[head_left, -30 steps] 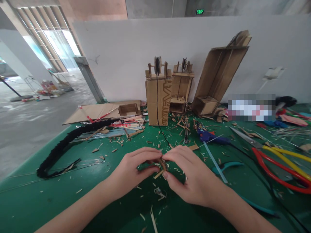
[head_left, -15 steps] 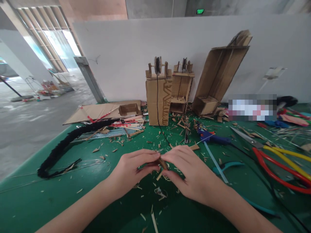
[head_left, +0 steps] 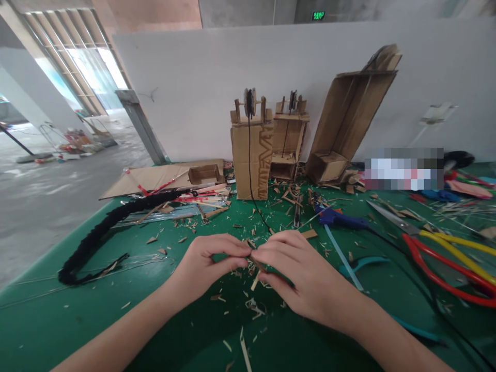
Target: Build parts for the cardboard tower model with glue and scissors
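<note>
Head view: the left hand (head_left: 207,261) and the right hand (head_left: 298,274) meet fingertip to fingertip over the middle of the green counter (head_left: 58,320), each pinched nearly closed on one small cardboard strip (head_left: 256,264) held between them just above the surface. A black cord (head_left: 253,199) runs from that spot up the front of the nearest cardboard tower (head_left: 250,155). Three cardboard structures stand at the far edge against the white wall: that tower, a smaller one (head_left: 289,142) just beside it, and a tall leaning box (head_left: 349,116). The counter's left edge runs diagonally, with a black braided rope (head_left: 101,227) near it; open green surface lies near the person. To the right lie one blue glue gun (head_left: 341,219) and two pairs of pliers, red-handled (head_left: 445,274) and yellow-handled (head_left: 457,248). Cardboard scraps litter the middle.
</note>
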Motion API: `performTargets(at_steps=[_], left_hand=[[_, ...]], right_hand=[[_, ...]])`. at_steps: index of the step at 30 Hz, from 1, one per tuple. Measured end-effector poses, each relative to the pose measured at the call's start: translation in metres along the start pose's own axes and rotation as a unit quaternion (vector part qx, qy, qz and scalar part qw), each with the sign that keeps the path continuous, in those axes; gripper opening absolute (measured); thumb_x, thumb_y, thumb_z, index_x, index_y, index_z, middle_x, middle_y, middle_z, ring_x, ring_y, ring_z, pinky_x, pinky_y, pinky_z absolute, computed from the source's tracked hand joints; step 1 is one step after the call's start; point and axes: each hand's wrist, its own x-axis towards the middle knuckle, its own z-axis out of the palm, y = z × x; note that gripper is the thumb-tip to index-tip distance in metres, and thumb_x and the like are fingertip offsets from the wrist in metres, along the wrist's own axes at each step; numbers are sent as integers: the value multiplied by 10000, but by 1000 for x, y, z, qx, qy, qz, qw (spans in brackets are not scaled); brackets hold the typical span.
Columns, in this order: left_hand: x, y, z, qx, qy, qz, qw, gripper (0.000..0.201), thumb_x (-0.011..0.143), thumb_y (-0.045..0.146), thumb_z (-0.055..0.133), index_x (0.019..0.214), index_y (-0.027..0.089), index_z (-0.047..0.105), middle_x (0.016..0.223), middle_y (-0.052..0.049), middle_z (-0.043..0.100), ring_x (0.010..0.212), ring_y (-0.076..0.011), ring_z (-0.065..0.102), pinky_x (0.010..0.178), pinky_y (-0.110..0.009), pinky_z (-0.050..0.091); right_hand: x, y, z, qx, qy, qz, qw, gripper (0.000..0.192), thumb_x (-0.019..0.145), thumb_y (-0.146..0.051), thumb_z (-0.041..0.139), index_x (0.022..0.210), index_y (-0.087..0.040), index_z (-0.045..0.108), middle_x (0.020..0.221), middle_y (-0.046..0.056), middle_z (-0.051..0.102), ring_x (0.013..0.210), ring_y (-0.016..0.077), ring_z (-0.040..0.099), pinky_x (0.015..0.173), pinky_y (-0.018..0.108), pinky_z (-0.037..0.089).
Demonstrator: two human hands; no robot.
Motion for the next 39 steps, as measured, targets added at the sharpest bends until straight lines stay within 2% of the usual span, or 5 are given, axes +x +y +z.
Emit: performTargets(at_steps=[5, 9, 18, 26, 39], left_hand=[[1, -2, 3, -127, -5, -60, 990, 96, 740, 134, 698, 741, 225, 728, 794, 1, 692, 733, -105, 655, 666, -198, 544], [1, -5, 3, -160, -2, -67, 985, 74, 747, 146, 694, 715, 210, 710, 810, 0, 664, 737, -104, 646, 673, -215, 546], [-1, 2, 0, -85, -26, -53, 995, 50, 750, 170, 688, 712, 198, 705, 822, -22, 645, 735, -116, 627, 624, -222, 528], [4, -1, -2, -144, -64, -67, 985, 73, 700, 184, 741, 667, 180, 676, 955, -36, 624, 877, -143, 617, 809, -309, 503], [2, -4, 2, -328, -137, -161, 921, 156, 682, 146, 752, 620, 141, 609, 1052, -55, 653, 943, -170, 621, 854, -352, 464]], right_hand=[[2, 1, 1, -53, 20, -34, 998, 190, 933, -167, 471, 1084, -200, 580, 1040, 20, 658, 1050, 184, 482, 992, 378, 314], [-1, 2, 6, -95, 58, -5, 994, 167, 916, -169, 492, 1035, -202, 604, 1081, 68, 622, 1015, 215, 493, 885, 389, 403], [-2, 5, 13, 92, 62, 124, 986, 354, 864, -140, 509, 1211, -209, 507, 1149, 77, 606, 1078, 198, 543, 900, 383, 479], [-2, 4, 15, 113, 54, 88, 988, 402, 832, -71, 503, 1205, -216, 538, 1174, 58, 638, 1101, 191, 561, 974, 419, 455], [-3, 2, 16, 60, 12, 30, 998, 340, 878, -76, 483, 1196, -186, 530, 1087, 55, 655, 1007, 183, 558, 926, 404, 429]])
